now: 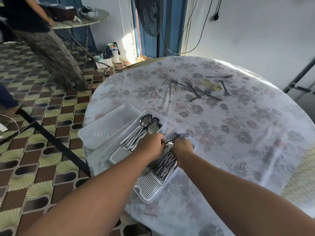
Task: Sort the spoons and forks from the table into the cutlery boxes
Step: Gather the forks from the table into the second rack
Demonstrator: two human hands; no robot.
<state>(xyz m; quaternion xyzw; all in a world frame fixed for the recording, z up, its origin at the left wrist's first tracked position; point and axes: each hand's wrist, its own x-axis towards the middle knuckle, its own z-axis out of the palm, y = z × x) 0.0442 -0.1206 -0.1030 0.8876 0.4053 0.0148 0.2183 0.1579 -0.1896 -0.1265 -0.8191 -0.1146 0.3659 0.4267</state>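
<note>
I am at the near left edge of the round table [255, 150], where three clear plastic cutlery boxes lie side by side. The outer box [109, 126] nearest the left edge shows nothing inside. The middle box [119, 156] holds the spoons [144, 125], bowls pointing to the far side. The fork box [150, 186], nearest to me, has a ribbed insert and already carries a dense bundle of forks [166, 165]. Both my hands are over this box. My right hand [182, 149] has its grip closed around the handles of a few forks [180, 135], whose tines stick out beyond the far end of the box. My left hand [150, 145] is just beside it, fingers curled at the same handles; I think it pinches one of them, but the contact is partly hidden, so I am not fully sure. I judge that the step in hand is laying this small bunch into the fork box and making it straight with the rest. On the far side of the table a group of loose forks [199, 91] lies crossed over each other, with two more forks [221, 77] near the far right edge, all well apart from the boxes. I see no loose spoons on the cloth. The next move, in my opinion, calls for releasing the bunch with tines all in one direction, then a long reach across the table for the crossed forks, which must be separated before lifting.
</note>
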